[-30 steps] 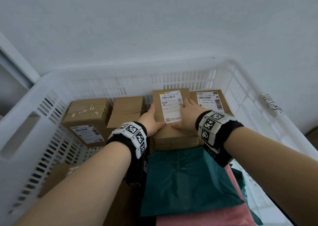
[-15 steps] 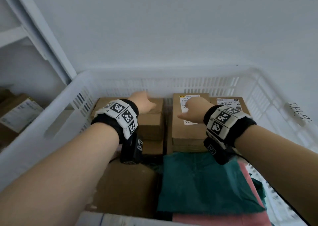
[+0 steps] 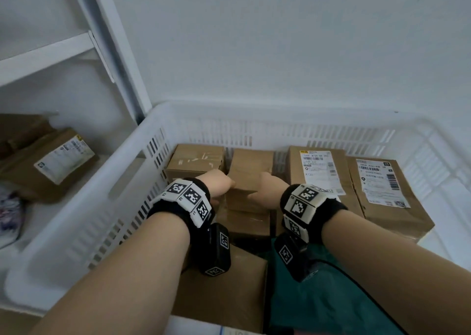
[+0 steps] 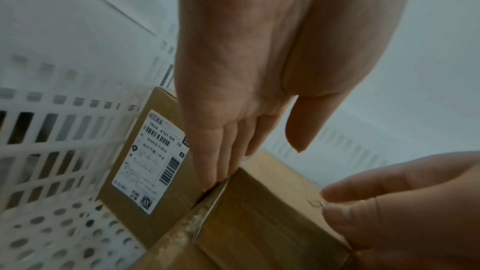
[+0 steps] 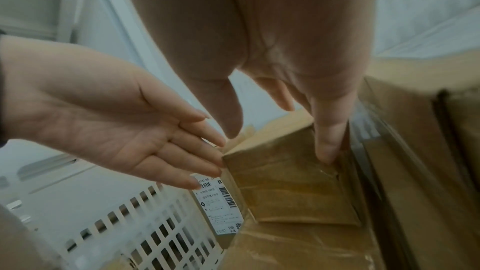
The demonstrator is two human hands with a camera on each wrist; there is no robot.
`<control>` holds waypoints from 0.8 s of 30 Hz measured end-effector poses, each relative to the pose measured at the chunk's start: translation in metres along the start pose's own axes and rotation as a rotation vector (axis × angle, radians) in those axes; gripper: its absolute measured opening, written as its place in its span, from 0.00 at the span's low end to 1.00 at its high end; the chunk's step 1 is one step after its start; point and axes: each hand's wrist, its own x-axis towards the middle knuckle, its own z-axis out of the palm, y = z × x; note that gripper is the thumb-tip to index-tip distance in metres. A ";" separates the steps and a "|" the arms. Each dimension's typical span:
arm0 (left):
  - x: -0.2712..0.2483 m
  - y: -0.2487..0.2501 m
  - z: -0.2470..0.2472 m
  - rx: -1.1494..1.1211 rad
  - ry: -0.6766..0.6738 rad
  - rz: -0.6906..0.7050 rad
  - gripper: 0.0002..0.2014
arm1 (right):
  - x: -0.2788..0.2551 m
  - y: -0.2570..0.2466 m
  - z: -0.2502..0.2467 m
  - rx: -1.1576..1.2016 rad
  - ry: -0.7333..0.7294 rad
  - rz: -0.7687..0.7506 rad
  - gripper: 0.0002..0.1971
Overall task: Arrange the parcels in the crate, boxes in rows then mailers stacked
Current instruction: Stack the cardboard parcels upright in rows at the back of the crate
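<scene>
- Now your left hand (image 3: pixel 221 183) lies with straight, close-set fingers (image 4: pixel 207 163) against the left side of the plain brown box (image 3: pixel 251 173); their tips reach into the seam between it and the labelled box (image 4: pixel 145 163) just beyond them.
- Your right hand (image 3: pixel 267 187) meets the same box from the opposite side, fingers (image 5: pixel 328 137) straight and pointing down along its right face, thumb held apart; neither hand curls round it.
- Between your two sets of fingers the box stands second in the far row of the white crate (image 3: pixel 102 207), close to its neighbours.
- To the right of your right fingers stand two label-topped boxes (image 3: pixel 318 174), side by side.
- Nearer you than your fingers, under your wrists, lie another brown box (image 3: pixel 237 291) and a green mailer (image 3: pixel 318 306).
- Left of your left fingers, outside the crate, a parcel (image 3: pixel 51 164) rests on a white shelf (image 3: pixel 46 54).
</scene>
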 end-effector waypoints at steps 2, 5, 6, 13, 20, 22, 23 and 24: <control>-0.001 0.001 0.000 -0.053 -0.017 -0.006 0.17 | 0.004 0.002 0.003 0.067 0.022 0.035 0.32; -0.001 0.002 -0.005 -0.120 0.051 0.040 0.19 | 0.008 0.007 0.003 0.121 0.062 0.030 0.37; -0.003 0.003 -0.007 -0.157 0.083 0.072 0.19 | 0.007 0.008 0.002 0.143 0.084 0.018 0.39; -0.039 0.021 -0.022 -0.349 0.130 0.309 0.20 | -0.009 0.006 -0.011 0.223 0.261 -0.009 0.53; -0.067 0.042 -0.021 -0.338 0.112 0.552 0.22 | -0.020 0.009 -0.021 0.091 0.523 -0.017 0.53; -0.070 0.049 -0.020 -0.367 0.095 0.600 0.21 | -0.025 0.016 -0.030 0.116 0.590 -0.026 0.48; -0.072 0.051 -0.019 -0.380 0.084 0.616 0.21 | -0.029 0.021 -0.034 0.129 0.627 -0.026 0.47; -0.072 0.053 -0.017 -0.385 0.077 0.622 0.21 | -0.033 0.027 -0.039 0.140 0.664 -0.027 0.47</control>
